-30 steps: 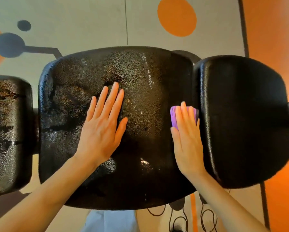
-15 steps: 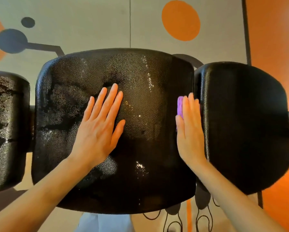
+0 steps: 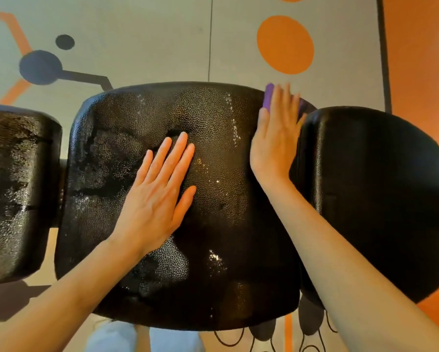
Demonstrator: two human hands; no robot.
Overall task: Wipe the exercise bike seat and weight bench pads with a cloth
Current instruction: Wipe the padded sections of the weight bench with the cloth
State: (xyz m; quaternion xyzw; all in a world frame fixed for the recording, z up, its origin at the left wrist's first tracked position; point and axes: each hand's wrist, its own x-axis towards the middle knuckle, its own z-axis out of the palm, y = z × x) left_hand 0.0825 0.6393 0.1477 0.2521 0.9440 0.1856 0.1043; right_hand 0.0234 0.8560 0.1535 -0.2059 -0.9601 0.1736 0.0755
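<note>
Middle bench pad [image 3: 213, 148]: black, pebbled, worn patches at its left side and near edge.
Left hand [image 3: 157, 194]: palm down at the pad's centre, fingers [image 3: 177, 151] straight and slightly spread, holding nothing.
Right hand [image 3: 275, 138]: at the pad's far right corner, beside the gap to the right bench pad [image 3: 376, 194]; fingers straight, close together, pressing on the cloth.
Purple cloth [image 3: 268, 96]: under the right fingers at that corner, only a strip showing past the index finger and another at the little-finger side.
Left bench pad [image 3: 17, 189]: black, cracked surface.
Floor [image 3: 137, 39]: grey with orange and dark shapes; orange area to the right.
</note>
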